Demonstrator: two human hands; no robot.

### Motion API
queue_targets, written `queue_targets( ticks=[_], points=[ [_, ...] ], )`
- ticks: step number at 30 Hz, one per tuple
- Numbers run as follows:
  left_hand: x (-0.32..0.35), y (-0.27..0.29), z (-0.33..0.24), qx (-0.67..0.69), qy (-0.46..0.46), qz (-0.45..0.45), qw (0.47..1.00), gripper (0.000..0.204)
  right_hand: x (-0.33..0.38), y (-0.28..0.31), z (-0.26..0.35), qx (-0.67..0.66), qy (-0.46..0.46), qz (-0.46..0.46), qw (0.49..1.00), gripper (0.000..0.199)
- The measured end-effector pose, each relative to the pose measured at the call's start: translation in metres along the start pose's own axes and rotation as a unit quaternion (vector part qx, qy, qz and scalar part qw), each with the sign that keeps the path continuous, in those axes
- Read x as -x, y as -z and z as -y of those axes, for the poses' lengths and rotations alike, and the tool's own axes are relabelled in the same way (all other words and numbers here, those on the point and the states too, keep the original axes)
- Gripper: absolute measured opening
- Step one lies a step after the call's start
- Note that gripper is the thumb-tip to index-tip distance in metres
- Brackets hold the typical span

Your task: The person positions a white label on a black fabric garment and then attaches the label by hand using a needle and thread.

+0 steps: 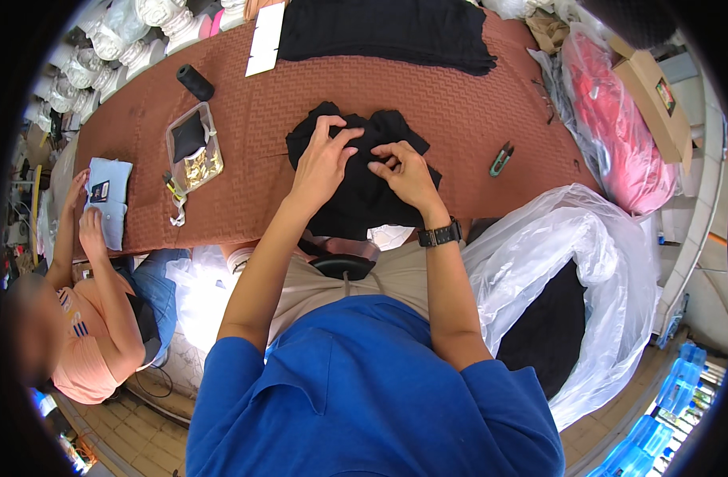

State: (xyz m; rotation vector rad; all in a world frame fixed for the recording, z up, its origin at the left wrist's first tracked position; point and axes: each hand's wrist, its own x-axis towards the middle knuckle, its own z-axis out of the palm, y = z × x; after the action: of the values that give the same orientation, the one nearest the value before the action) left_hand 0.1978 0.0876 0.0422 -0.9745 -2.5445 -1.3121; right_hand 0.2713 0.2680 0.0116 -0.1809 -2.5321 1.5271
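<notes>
A: Where is the crumpled black fabric piece [364, 203]?
B: Mid-frame, spread at the near edge of the counter [253, 151], which wears a reddish-brown textured cover. Both bare hands are over it.
A: How are the fingers?
B: The left hand [323, 165] is half curled, its thumb and forefinger a little apart over the fabric's upper part. The right hand [408, 173], with a black watch [441, 234] at its wrist, is bent in more, with a narrow gap at the thumb. I cannot tell whether either one pinches any fabric.
A: What lies around?
B: Right of centre, green-handled thread snips [501, 159]. At upper left, a black cylinder [195, 83] beside a clear plastic box [213, 149] of small gold-coloured pieces [203, 168]. Along the top, a folded black fabric stack [388, 32].
A: And far left?
B: Another person [102, 334], hands at a light blue folded cloth [110, 203].
</notes>
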Motion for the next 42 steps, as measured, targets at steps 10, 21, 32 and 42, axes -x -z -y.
queue_targets(
  ticks=[10, 21, 32, 42],
  points=[
    [-0.01, 0.026, 0.008, 0.139, 0.07, 0.043, 0.987, 0.003, -0.003, 0.003, 0.0, -0.016, -0.06, -0.036, 0.997, 0.011],
    [-0.022, 0.007, 0.001, -0.004, -0.013, 0.108, 0.994, 0.008, -0.002, -0.002, -0.008, -0.045, -0.03, -0.047, 0.997, 0.01],
    [-0.013, 0.004, 0.0, -0.04, -0.139, 0.088, 0.986, 0.009, -0.001, -0.001, -0.001, -0.021, -0.011, -0.051, 0.998, 0.011],
    [-0.025, 0.014, 0.004, 0.035, -0.033, 0.156, 0.987, 0.007, 0.001, -0.002, 0.006, 0.014, 0.0, -0.053, 0.998, 0.01]
  ],
)
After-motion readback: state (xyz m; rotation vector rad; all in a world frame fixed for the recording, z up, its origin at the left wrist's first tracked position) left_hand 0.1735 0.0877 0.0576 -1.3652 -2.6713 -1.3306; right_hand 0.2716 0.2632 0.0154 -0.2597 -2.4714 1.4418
